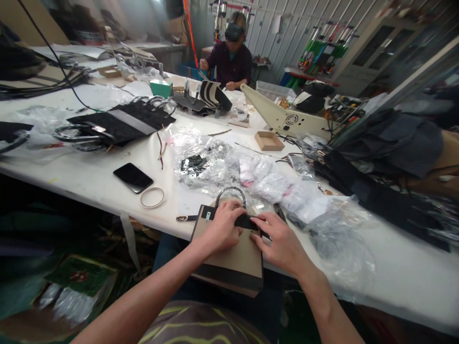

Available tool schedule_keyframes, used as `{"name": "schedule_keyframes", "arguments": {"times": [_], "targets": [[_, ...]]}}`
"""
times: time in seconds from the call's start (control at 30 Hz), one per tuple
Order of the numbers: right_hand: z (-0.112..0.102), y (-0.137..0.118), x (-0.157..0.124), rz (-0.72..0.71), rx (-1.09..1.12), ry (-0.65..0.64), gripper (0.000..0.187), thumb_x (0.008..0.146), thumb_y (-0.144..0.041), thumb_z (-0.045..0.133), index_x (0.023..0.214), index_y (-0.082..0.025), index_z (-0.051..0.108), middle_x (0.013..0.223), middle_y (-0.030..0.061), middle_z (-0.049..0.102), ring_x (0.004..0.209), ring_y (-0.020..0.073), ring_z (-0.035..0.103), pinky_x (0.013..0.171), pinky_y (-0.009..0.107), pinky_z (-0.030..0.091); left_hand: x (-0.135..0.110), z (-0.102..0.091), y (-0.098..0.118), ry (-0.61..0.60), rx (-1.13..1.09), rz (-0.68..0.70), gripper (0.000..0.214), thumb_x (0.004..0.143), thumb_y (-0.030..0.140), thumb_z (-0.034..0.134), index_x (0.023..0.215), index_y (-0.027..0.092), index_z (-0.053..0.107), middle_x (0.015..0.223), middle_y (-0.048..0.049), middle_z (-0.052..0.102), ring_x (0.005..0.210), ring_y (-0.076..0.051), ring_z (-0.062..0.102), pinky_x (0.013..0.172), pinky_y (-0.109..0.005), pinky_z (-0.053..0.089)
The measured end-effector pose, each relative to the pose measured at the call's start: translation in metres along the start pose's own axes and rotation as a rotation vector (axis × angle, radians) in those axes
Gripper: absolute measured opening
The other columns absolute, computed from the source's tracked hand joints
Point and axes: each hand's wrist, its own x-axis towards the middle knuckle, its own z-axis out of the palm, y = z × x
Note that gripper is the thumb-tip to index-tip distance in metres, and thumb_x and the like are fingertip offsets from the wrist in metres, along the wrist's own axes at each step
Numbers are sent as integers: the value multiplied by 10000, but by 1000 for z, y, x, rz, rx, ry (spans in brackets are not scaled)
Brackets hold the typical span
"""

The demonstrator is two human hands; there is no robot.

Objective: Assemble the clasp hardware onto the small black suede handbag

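Note:
A beige handbag (229,255) with black trim leans against the table edge, over my lap. Its black loop handle (231,189) stands up at the far side. My left hand (226,224) is closed over the black strip along the bag's upper edge, fingers curled on it. My right hand (274,239) pinches the bag's top right edge between thumb and fingers; the fingertips partly hide what is under them. A small metal plate (208,216) shows on the black strip, left of my left hand. A strap end with a metal buckle (182,218) sticks out to the left.
Beyond the bag lie plastic bags of metal parts (201,162) and white wrapped bundles (283,181). A phone (133,177), a ring-shaped band (152,197) and a black bag (122,122) are to the left. A cardboard box (268,141) stands farther back. A person (233,57) sits across the table.

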Motion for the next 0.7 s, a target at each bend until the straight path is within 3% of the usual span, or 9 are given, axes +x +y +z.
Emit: {"name": "schedule_keyframes", "arguments": {"times": [0.17, 0.37, 0.7], "targets": [[-1, 4, 7, -78, -63, -73, 260, 1060, -162, 624, 1296, -227, 710, 1274, 129, 711, 1195, 332, 667, 1029, 562, 624, -2, -4, 3, -54, 57, 51, 543, 890, 151, 714, 1415, 279, 767, 1308, -91, 706, 1286, -329, 608, 1210, -522, 486], [6, 12, 5, -105, -21, 0, 232, 1071, -152, 632, 1284, -229, 684, 1264, 124, 710, 1174, 321, 662, 1005, 550, 628, 0, -5, 9, -87, 103, 36, 635, 818, 360, 925, 1433, 281, 786, 1392, -121, 673, 1333, -366, 600, 1218, -553, 466], [9, 19, 7, -124, 31, 10, 216, 1078, -165, 630, 1233, -244, 758, 1226, 110, 768, 1136, 312, 693, 991, 543, 633, 0, 1, 5, -66, 94, 18, 613, 795, 367, 975, 1384, 315, 815, 1347, -103, 677, 1304, -353, 605, 1180, -524, 480]]}}
